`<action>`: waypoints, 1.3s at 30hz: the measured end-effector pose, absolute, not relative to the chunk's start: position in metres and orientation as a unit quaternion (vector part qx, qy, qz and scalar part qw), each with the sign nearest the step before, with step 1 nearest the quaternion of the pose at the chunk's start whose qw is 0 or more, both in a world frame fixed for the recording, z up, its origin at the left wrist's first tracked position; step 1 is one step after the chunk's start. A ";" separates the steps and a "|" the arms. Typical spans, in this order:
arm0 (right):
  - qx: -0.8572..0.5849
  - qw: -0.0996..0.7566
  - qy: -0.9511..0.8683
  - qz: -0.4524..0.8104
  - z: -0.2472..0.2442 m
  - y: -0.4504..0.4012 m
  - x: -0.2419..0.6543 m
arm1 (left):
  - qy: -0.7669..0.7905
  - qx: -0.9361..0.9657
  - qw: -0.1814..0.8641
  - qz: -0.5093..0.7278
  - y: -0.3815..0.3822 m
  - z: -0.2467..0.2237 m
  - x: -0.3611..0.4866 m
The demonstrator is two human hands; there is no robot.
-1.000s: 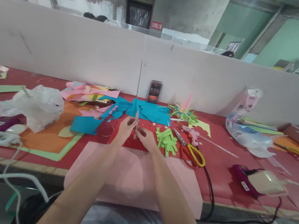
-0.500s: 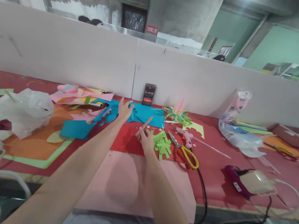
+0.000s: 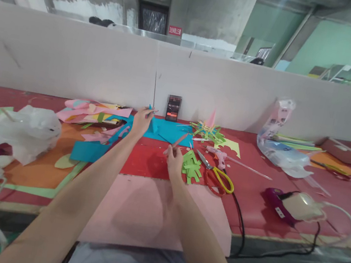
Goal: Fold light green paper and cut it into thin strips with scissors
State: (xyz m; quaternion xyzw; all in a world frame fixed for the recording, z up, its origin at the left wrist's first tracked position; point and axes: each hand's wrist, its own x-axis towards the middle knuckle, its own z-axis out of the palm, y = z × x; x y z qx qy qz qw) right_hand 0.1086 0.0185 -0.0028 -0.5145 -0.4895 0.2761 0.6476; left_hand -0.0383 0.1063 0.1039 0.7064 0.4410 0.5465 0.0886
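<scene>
My left hand (image 3: 142, 120) is raised over the back of the table, its fingers closed on a piece of blue paper (image 3: 154, 126) that hangs from them. Under it lies a larger blue sheet (image 3: 169, 130) with cut edges. My right hand (image 3: 175, 159) grips a slim, pointed pinkish piece (image 3: 180, 140), perhaps rolled paper; its kind is unclear. That hand rests above a red sheet (image 3: 146, 162). Just right of it are green cut paper strips (image 3: 191, 167) and scissors (image 3: 218, 174) with yellow and red handles, blades parted.
A pink glue gun (image 3: 220, 156) lies behind the scissors. A spiky paper craft (image 3: 209, 128) stands near the phone (image 3: 173, 108). White plastic bag (image 3: 34, 130) and paper scraps (image 3: 94, 113) sit left. Power strips (image 3: 279, 207) with cables lie right and left. A pale partition (image 3: 105, 66) closes the back.
My left hand has gone from spread fingers over the blue paper to closed, lifting a blue piece. My right hand has shifted slightly right, still gripping the pinkish piece.
</scene>
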 end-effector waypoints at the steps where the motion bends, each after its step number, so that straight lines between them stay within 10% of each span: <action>1: -0.521 0.655 -0.485 0.255 -0.001 0.017 0.109 | 0.434 0.709 0.104 0.547 0.097 0.104 -0.037; 17: -0.572 0.657 -0.453 0.190 0.007 0.011 0.112 | 0.372 0.625 0.341 0.596 0.041 0.022 -0.028; 39: -0.568 0.659 -0.451 0.201 0.005 0.013 0.113 | 0.400 0.637 0.371 0.545 0.039 0.013 -0.024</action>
